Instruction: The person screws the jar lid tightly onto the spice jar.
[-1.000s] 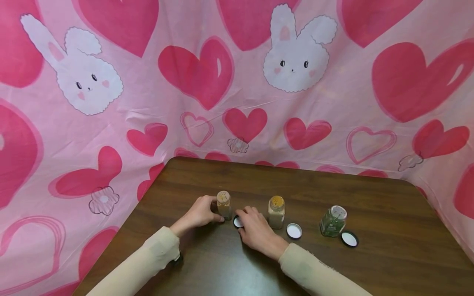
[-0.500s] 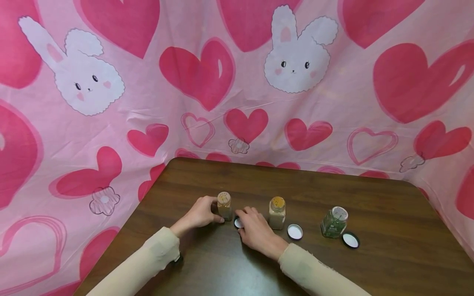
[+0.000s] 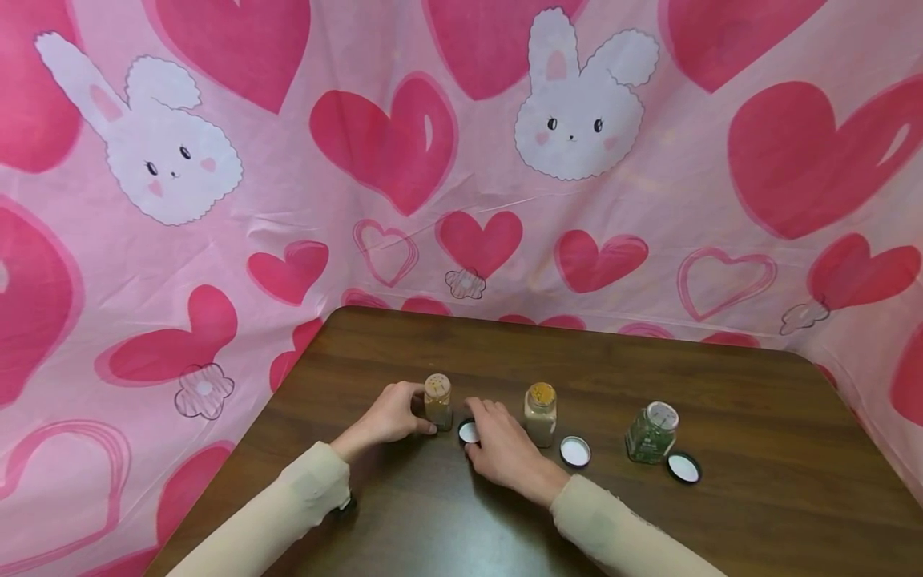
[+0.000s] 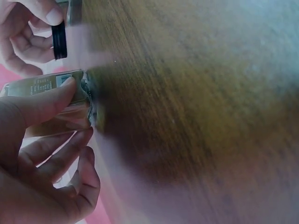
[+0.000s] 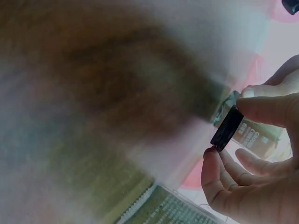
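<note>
Pinching a lid (image 3: 469, 433) by its rim in our right hand (image 3: 505, 449), thumb and fingers parted just its width | it has shifted slightly rightward, farther from our uncapped jar (image 3: 437, 410) | our left hand (image 3: 392, 413) grips that upright jar on the table (image 3: 404, 513) | left wrist view shows us its barcode (image 4: 64, 79), hidden from the head

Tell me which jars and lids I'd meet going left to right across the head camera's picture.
Brown jar, first lid, yellow-topped jar, second lid, green jar, third lid.
</note>
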A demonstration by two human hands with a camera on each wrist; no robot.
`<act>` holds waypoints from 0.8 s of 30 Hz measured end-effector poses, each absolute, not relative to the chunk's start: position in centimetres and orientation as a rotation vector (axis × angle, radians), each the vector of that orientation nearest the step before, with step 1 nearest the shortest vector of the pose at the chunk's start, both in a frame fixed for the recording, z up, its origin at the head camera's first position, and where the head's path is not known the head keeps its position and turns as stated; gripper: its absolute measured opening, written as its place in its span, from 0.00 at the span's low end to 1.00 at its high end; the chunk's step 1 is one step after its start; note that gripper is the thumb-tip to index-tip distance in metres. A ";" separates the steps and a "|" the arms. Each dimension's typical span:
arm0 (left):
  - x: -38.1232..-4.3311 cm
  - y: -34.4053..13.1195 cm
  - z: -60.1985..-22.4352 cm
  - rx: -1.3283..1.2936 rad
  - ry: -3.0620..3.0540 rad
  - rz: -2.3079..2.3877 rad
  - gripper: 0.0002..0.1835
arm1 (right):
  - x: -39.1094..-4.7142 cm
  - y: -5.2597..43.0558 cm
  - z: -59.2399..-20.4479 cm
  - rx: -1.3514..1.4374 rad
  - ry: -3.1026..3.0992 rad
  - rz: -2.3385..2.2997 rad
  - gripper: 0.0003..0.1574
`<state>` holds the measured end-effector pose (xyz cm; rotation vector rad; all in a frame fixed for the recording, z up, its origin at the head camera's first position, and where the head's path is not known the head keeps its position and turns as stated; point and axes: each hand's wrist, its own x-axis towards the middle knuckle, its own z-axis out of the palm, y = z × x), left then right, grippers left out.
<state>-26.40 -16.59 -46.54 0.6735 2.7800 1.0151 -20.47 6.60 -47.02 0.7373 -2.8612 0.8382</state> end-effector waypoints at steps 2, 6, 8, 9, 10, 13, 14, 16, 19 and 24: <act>-26.4 -16.6 -46.5 0.671 2.775 1.015 0.23 | -20.5 6.7 -46.8 0.728 -2.864 0.861 0.38; -26.2 -16.6 -46.4 0.666 2.767 1.018 0.23 | -20.6 6.9 -46.3 0.703 -2.879 0.902 0.39; -26.2 -16.6 -46.3 0.657 2.759 1.022 0.23 | -20.7 7.0 -45.9 0.702 -2.880 0.935 0.40; -26.1 -16.7 -46.3 0.652 2.755 1.024 0.23 | -20.8 7.1 -45.7 0.706 -2.875 0.950 0.40; -26.1 -16.7 -46.3 0.647 2.751 1.027 0.23 | -20.8 7.1 -45.5 0.711 -2.869 0.967 0.40; -26.1 -16.7 -46.3 0.642 2.744 1.033 0.23 | -21.0 7.1 -44.8 0.733 -2.843 1.004 0.39; -26.1 -16.7 -46.3 0.646 2.743 1.036 0.23 | -21.0 7.1 -44.6 0.737 -2.833 1.008 0.39; -26.1 -16.7 -46.2 0.656 2.740 1.044 0.22 | -21.0 7.1 -44.2 0.743 -2.815 1.009 0.39; -26.0 -16.7 -46.1 0.677 2.734 1.054 0.22 | -21.1 7.0 -43.8 0.747 -2.797 1.010 0.39; -26.5 -17.2 -47.1 0.753 2.730 1.071 0.21 | -21.2 7.0 -43.3 0.745 -2.805 1.027 0.39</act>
